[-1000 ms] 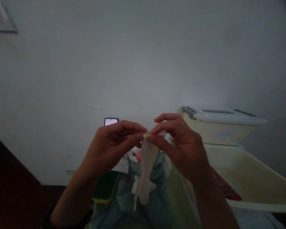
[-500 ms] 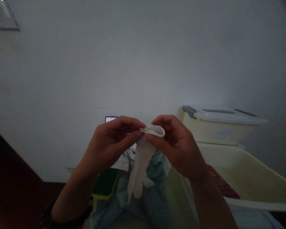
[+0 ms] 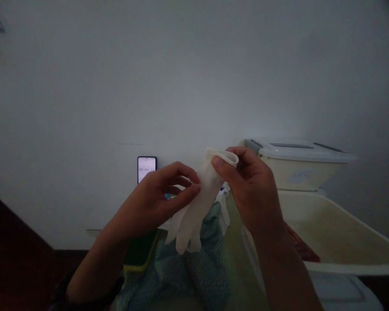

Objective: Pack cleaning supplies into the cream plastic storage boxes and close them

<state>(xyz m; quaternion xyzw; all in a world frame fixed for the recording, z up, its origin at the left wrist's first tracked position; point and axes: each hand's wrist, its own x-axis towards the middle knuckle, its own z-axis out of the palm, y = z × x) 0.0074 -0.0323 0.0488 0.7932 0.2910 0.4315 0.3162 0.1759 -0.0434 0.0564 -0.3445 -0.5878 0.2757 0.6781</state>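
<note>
A thin white disposable glove [image 3: 199, 207] hangs in front of me, its cuff at the top and its fingers dangling down to the left. My right hand [image 3: 251, 185] is closed on the rolled cuff, thumb in front and fingers behind. At the glove's left side, my left hand [image 3: 167, 194] has its thumb and fingertips close together on the edge, below the cuff. Behind the glove lies a teal knitted cloth [image 3: 210, 255]. More white glove-like material [image 3: 224, 211] shows just right of it, partly hidden.
A phone [image 3: 147, 166] with a timer on its screen leans upright against the wall. A green sponge-like pad with a yellow edge [image 3: 141, 250] is at left. On the right are a cream basin [image 3: 343, 270] with a dark red item [image 3: 303, 246] inside, and a lidded storage box [image 3: 306, 172].
My right hand has moved the glove's cuff up and to the right. My left hand has gone from the cuff to lower on the glove's side. More of the phone shows.
</note>
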